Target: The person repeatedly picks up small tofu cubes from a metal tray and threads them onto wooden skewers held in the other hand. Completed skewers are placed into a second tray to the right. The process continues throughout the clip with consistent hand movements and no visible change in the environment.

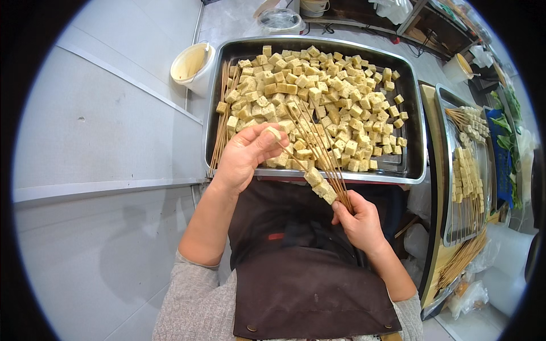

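Note:
Between the fingers and thumb of my left hand [251,153] is a pale yellow, porous cube [273,133], at the tip of a thin wooden skewer [294,156]. Lower on that skewer sit a few more threaded cubes [320,186]. My right hand [357,219] grips this skewer near its lower end, along with a fanned bundle of bare skewers [322,149]. Both hands are at the near edge of a large metal tray [420,140] heaped with loose cubes [337,89]. More bare skewers [222,123] lie along the tray's left side.
Beyond the tray's left corner stands a white bucket [194,68]. To the right, a smaller metal tray [448,230] holds skewered cubes [467,174] and other skewered pieces [471,121]. Bare skewers [463,260] lie below it on a wooden board [435,273]. A pale wall panel [98,119] borders the left.

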The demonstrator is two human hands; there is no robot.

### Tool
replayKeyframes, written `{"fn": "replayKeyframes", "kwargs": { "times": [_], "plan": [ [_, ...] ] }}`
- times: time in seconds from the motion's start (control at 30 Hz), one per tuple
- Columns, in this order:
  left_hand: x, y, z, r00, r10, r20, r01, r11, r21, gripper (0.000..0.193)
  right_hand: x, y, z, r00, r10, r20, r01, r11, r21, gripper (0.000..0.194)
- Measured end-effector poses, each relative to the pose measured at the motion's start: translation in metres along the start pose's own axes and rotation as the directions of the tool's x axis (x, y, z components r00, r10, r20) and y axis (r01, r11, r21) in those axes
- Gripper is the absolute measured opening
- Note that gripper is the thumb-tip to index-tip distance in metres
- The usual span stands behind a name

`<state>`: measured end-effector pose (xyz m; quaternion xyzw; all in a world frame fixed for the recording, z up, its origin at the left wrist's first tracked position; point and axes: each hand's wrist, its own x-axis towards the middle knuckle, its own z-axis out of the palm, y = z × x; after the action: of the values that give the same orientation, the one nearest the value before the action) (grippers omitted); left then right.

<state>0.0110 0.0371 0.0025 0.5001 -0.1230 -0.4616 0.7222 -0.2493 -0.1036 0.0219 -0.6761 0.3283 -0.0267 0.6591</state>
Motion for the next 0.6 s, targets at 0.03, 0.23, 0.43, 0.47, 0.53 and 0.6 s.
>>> {"fn": "replayKeyframes", "kwargs": {
  "times": [0.03,0.23,0.43,0.47,0.53,0.6],
  "plan": [
    [-0.002,-0.001,0.003,1.000,-0.015,0.014,0.015,0.999,0.031,0.031,0.000,0.000,0.000,1.000,0.004,0.003,-0.004,1.000,0.009,0.009],
    [-0.017,-0.018,0.038,0.965,-0.214,0.151,0.187,0.966,0.177,0.032,0.003,-0.004,0.002,1.000,-0.005,0.031,0.005,1.000,0.017,0.009],
    [0.019,0.021,-0.018,0.777,0.623,0.090,-0.185,0.089,0.979,0.025,0.002,-0.003,-0.005,0.998,0.063,-0.021,-0.060,0.993,0.101,0.009],
    [0.029,0.027,-0.030,0.807,0.582,0.096,-0.114,-0.007,0.994,0.024,0.001,-0.002,-0.004,0.997,0.069,-0.021,-0.066,0.992,0.108,0.009],
    [0.043,0.030,-0.047,0.834,0.533,0.141,-0.028,-0.214,0.976,0.021,0.002,0.001,0.001,1.000,-0.006,-0.015,0.008,0.996,0.092,0.010],
    [0.052,0.031,-0.056,0.858,0.496,0.136,-0.024,-0.225,0.974,0.020,0.002,0.002,0.000,1.000,-0.013,-0.004,0.013,0.996,0.085,0.010]
  ]
}}
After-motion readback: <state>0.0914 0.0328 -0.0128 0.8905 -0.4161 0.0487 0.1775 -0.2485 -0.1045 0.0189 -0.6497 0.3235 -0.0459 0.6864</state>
